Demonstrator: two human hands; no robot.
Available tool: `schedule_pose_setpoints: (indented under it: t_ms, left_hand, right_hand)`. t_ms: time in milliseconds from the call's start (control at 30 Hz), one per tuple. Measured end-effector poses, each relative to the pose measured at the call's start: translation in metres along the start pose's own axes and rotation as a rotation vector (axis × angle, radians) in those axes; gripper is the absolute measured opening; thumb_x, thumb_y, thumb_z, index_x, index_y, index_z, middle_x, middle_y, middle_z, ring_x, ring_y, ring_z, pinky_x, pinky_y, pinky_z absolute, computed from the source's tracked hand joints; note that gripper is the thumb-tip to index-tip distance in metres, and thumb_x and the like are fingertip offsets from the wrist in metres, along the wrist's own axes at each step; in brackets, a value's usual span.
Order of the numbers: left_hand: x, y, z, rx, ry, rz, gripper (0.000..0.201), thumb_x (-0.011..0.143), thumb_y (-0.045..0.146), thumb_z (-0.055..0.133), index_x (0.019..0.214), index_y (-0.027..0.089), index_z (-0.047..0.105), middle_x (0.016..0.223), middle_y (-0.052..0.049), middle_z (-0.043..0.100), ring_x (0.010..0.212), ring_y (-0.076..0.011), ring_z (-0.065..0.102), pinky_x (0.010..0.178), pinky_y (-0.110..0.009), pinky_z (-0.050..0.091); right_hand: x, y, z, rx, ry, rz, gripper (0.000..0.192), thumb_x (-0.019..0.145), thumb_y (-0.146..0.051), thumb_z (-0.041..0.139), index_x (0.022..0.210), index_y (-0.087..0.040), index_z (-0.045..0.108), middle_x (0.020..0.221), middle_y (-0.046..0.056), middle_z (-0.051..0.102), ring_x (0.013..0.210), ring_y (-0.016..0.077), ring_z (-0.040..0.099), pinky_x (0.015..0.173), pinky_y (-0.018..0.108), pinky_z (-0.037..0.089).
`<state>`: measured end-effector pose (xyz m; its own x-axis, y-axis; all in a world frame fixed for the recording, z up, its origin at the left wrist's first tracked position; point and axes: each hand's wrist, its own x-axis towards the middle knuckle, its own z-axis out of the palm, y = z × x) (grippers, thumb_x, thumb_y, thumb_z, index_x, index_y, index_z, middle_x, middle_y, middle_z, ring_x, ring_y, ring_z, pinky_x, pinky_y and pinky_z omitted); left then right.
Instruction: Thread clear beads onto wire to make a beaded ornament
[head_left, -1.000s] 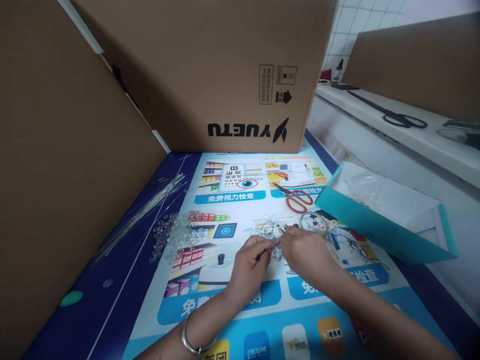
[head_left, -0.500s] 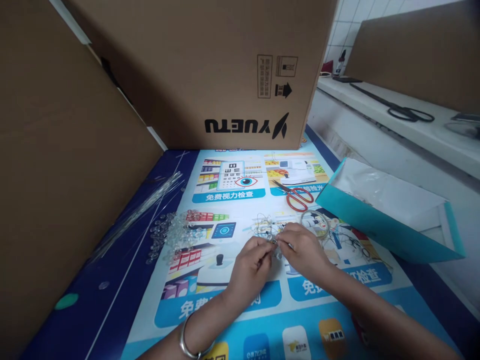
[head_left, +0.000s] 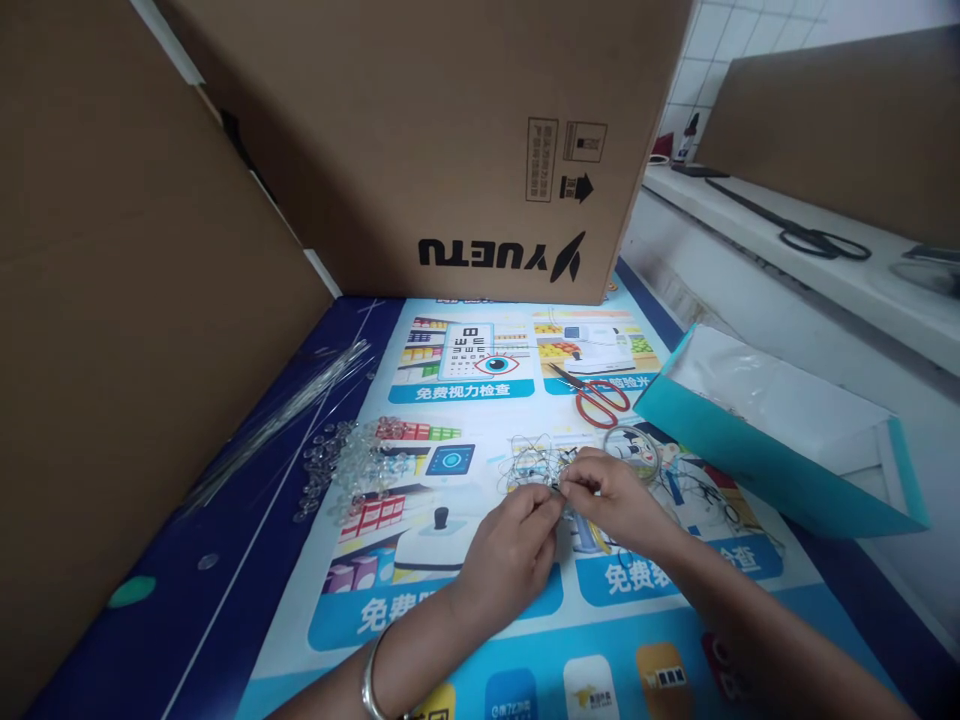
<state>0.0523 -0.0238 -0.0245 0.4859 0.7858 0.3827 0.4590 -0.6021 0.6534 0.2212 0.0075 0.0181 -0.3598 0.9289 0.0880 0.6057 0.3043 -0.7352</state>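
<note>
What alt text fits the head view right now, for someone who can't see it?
The left hand and right hand pinch close together by a tangle of thin strands; what they hold is too small to make out. Clear beads and a bundle of straight strands lie left, red-handled scissors lie beyond, and an open teal box sits right.

Printed sheet [head_left: 540, 640] bearing clear beads [head_left: 352, 470], thin strands [head_left: 289, 412], scissors [head_left: 584, 388], wiry tangle [head_left: 541, 462], turquoise box [head_left: 750, 455]

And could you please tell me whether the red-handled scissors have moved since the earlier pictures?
No, the red-handled scissors lie in the same place against the printed eye chart.
</note>
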Motion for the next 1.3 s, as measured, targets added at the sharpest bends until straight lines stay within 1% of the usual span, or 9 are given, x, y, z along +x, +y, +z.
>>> schedule_pose_setpoints:
  t_ms: [100,233,333,500,800,933,1133,1200,1300]
  left_hand:
    - [0.001,-0.001,-0.002,-0.13,0.112,0.013,0.03,0.08,0.006,0.044,0.106,0.017,0.055,0.102,-0.01,0.056,0.097,-0.0183,0.051,0.083,-0.032,0.045]
    - [0.006,-0.003,-0.009,-0.255,0.259,-0.132,0.017,0.08,0.009,0.046,0.089,0.018,0.058,0.091,-0.006,0.056,0.086,-0.0153,0.053,0.077,-0.029,0.046]
    - [0.01,-0.004,-0.012,-0.262,0.238,-0.175,0.017,0.08,0.012,0.049,0.092,0.018,0.058,0.09,-0.005,0.054,0.078,-0.0137,0.053,0.068,-0.027,0.046]
    - [0.012,-0.005,-0.011,-0.122,0.139,-0.131,0.029,0.078,0.013,0.051,0.105,0.021,0.055,0.095,-0.006,0.052,0.087,-0.0157,0.052,0.075,-0.029,0.046]
    - [0.015,-0.007,-0.013,0.155,0.002,-0.174,0.013,0.078,0.01,0.046,0.081,0.02,0.053,0.085,-0.003,0.051,0.083,-0.0156,0.051,0.071,-0.026,0.044]
    - [0.015,-0.011,-0.012,0.116,0.052,-0.15,0.01,0.076,0.01,0.046,0.078,0.019,0.05,0.082,-0.002,0.05,0.078,-0.0149,0.05,0.067,-0.026,0.043]
    - [0.015,-0.017,-0.008,-0.056,0.228,-0.163,0.007,0.079,0.012,0.046,0.076,0.019,0.046,0.076,-0.001,0.048,0.069,-0.0123,0.048,0.062,-0.024,0.042]
    - [0.013,-0.017,-0.006,-0.071,0.273,-0.132,0.008,0.079,0.01,0.048,0.079,0.018,0.046,0.08,-0.002,0.05,0.073,-0.0126,0.049,0.064,-0.024,0.043]
    - [0.009,-0.022,-0.004,-0.046,0.318,0.005,0.015,0.078,0.006,0.049,0.086,0.019,0.049,0.096,-0.005,0.052,0.087,-0.0137,0.052,0.07,-0.024,0.045]
  right_hand:
    - [0.0,0.0,-0.002,-0.006,-0.006,0.016,0.016,0.078,-0.009,0.05,0.064,-0.017,0.053,0.067,-0.001,0.052,0.07,0.0125,0.05,0.064,0.023,0.036]
    - [0.0,0.0,-0.006,-0.009,-0.031,0.013,0.018,0.08,-0.011,0.048,0.063,-0.017,0.049,0.065,-0.002,0.049,0.069,0.0119,0.049,0.063,0.023,0.035]
    - [-0.001,-0.001,-0.006,-0.034,-0.05,0.004,0.017,0.082,-0.012,0.048,0.065,-0.017,0.049,0.067,-0.002,0.049,0.071,0.0124,0.049,0.063,0.023,0.035]
    - [-0.005,-0.002,-0.001,-0.106,-0.039,-0.024,0.014,0.084,-0.015,0.049,0.07,-0.017,0.052,0.07,0.0,0.051,0.075,0.0139,0.048,0.065,0.024,0.035]
    - [-0.008,-0.007,0.007,-0.266,-0.059,-0.038,0.015,0.085,-0.018,0.047,0.073,-0.016,0.055,0.077,0.003,0.052,0.079,0.0163,0.048,0.069,0.027,0.037]
    - [-0.008,-0.006,0.008,-0.274,-0.055,-0.044,0.014,0.085,-0.017,0.047,0.074,-0.016,0.055,0.078,0.003,0.053,0.08,0.0165,0.047,0.071,0.027,0.037]
    - [-0.007,-0.007,0.004,-0.229,-0.039,-0.046,0.015,0.084,-0.015,0.046,0.073,-0.017,0.055,0.075,0.003,0.052,0.078,0.016,0.047,0.068,0.026,0.036]
    - [-0.006,-0.007,0.004,-0.217,-0.04,-0.049,0.015,0.084,-0.014,0.046,0.072,-0.017,0.055,0.074,0.003,0.051,0.078,0.0159,0.047,0.068,0.026,0.036]
    - [-0.006,-0.007,0.005,-0.217,-0.038,-0.046,0.014,0.084,-0.014,0.046,0.073,-0.017,0.055,0.075,0.003,0.051,0.079,0.0157,0.047,0.068,0.026,0.036]
